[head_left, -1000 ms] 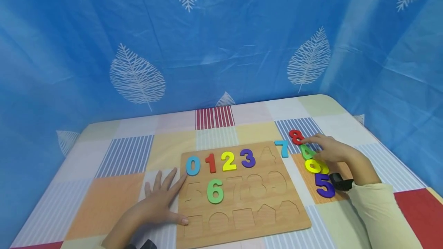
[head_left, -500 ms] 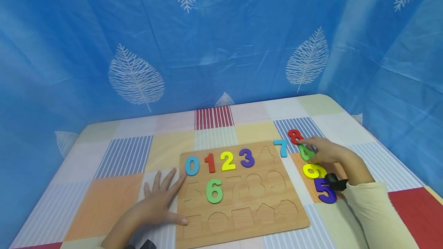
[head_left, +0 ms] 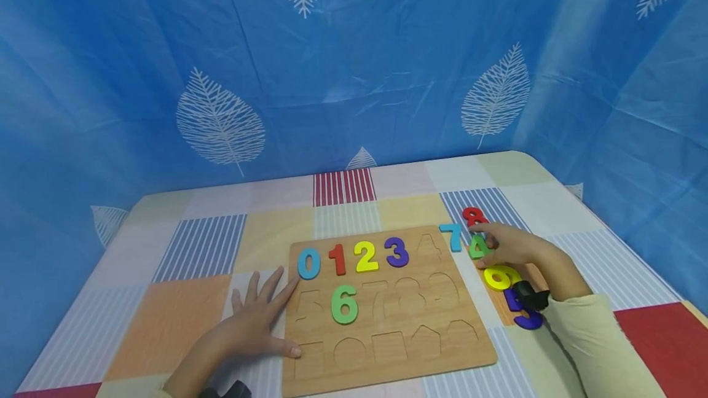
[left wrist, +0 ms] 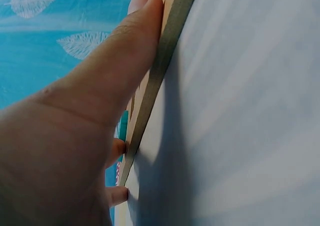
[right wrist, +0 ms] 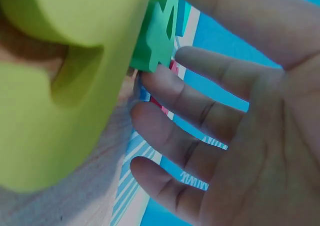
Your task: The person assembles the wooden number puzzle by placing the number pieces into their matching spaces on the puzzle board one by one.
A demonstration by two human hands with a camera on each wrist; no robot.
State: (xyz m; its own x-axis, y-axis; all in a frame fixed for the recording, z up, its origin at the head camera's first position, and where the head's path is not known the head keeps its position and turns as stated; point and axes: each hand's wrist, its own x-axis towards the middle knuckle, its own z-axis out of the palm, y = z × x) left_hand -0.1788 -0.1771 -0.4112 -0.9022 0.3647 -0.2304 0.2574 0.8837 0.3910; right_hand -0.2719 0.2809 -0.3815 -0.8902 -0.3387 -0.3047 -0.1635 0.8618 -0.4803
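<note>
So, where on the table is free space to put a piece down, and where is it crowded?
Free cloth lies behind the wooden board, up to the blue curtain, and left of the left hand. Right of the board it is crowded: the 7, 8, green 4, yellow number, and right hand.

- The head view looks forward and down from above the near edge of the puzzle board (head_left: 387,349), taking in the whole board.
- The left wrist view sits very close at the board's left edge (left wrist: 165,50), looking along it.
- The right wrist view is close up, right of the board, facing the yellow number (right wrist: 60,85) and green number (right wrist: 155,35), which the head view shares.
</note>
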